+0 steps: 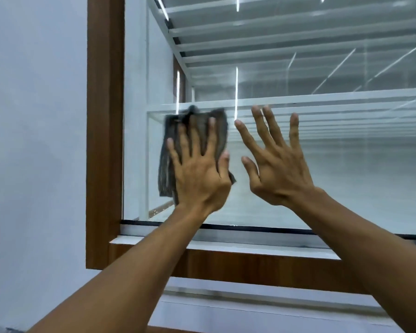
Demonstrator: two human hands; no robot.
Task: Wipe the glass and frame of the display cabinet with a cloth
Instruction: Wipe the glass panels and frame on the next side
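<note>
We have the dark grey, striped, crumpled cloth (166, 174) flat against the clear glass pane (346, 164) of the display cabinet. It sits low in the pane's left part, just right of the brown wooden frame upright (105, 140) and level with a white shelf edge (322, 97) inside. The left hand (199, 174) presses it there with straight, spread fingers and the thumb along its right edge, not bunching it. The right hand (276, 169) is released, fingers fanned and holding nothing, just beside the cloth; we cannot tell whether it touches the pane. To wipe well, we judge we should press evenly through the palm and work in overlapping strokes into the corner by the upright and down to the black seal strip (250, 228). Bare fingertips would likely leave marks on the glass. The brown wooden bottom rail (250, 263) looks not yet wiped. The pane reflects long ceiling lights, which makes smears hard to read. A plain pale wall (34, 116) lies to the left.
</note>
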